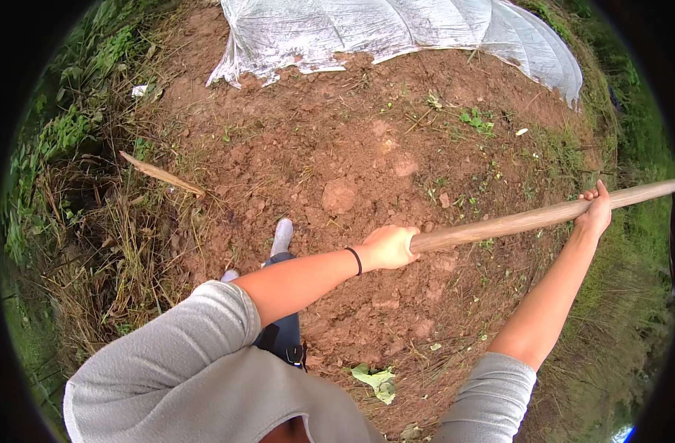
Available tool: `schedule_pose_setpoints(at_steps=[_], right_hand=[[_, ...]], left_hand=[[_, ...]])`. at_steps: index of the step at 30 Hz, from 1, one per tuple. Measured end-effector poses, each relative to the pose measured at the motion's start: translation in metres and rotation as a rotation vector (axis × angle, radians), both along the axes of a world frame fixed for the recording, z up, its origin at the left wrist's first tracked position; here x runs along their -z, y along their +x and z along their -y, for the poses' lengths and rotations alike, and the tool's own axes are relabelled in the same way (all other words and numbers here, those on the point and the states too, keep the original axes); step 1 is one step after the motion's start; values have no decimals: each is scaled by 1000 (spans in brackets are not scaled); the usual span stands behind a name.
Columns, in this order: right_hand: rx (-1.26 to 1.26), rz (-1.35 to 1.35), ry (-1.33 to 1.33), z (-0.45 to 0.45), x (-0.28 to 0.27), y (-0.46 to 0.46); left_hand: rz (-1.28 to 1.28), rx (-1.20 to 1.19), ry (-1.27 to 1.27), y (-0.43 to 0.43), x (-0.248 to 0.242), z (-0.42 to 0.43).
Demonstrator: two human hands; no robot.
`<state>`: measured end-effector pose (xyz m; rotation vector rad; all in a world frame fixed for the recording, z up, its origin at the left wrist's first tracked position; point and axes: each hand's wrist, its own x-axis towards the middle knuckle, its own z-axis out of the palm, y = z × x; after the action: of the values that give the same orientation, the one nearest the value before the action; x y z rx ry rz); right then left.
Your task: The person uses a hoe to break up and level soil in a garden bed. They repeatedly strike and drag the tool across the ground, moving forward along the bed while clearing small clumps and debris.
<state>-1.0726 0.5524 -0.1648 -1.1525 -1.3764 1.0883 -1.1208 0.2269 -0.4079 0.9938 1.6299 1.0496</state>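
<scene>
A long wooden handle (503, 223) slants up to the right across the view, above reddish-brown soil (337, 155). My left hand (390, 246), with a dark band at its wrist, grips the handle's near end. Farther along the shaft, toward the right rim, my right hand (594, 210) is closed around it, with the index finger partly raised. Whatever the handle's far end bears is hidden or lies at the picture's dark edge.
White plastic sheeting (365, 27) covers the ground ahead. A piece of wood (163, 175) lies at the left beside dry grass (132, 271). Weeds (477, 122) grow in the soil, and a pale leaf (376, 382) lies near my body. Green vegetation borders both sides.
</scene>
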Motion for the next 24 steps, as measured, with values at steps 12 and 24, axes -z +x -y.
schedule_pose_setpoints(at_steps=[12,24], right_hand=[[148,-115,-1256,347,538,24],[89,-370,-689,395,222,108]], left_hand=[[-201,126,-981,-4,153,405],[-472,-12,-191,32,151,421]])
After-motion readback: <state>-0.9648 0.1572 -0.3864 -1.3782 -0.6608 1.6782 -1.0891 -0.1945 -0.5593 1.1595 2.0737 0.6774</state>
